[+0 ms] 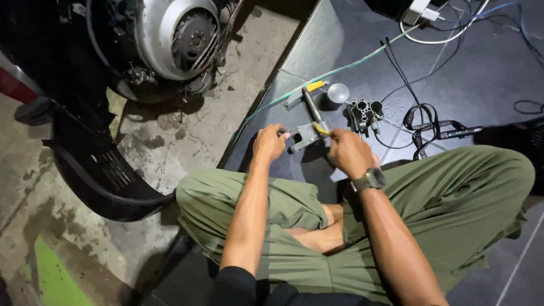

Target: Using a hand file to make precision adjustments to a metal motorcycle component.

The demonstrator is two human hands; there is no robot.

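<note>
A scooter (113,85) fills the upper left of the frame, its silver engine cover (170,34) facing the person, who sits cross-legged on the floor (481,85) in green trousers. Cables (442,34) trail across the upper right, and a black strap (430,127) lies right of centre. Just above the hands sit a grey metal part with round openings (362,113) and a small silver cap (338,92).

At centre frame, the left hand (269,143) is closed around one end of a small grey metal piece (306,136), steadying it. The right hand (348,152) grips a tool with a yellow handle (313,113), whose long axis runs up and slightly left, away from the person, from that hand over the piece. The piece lies between both hands, touching each, about equally near.
</note>
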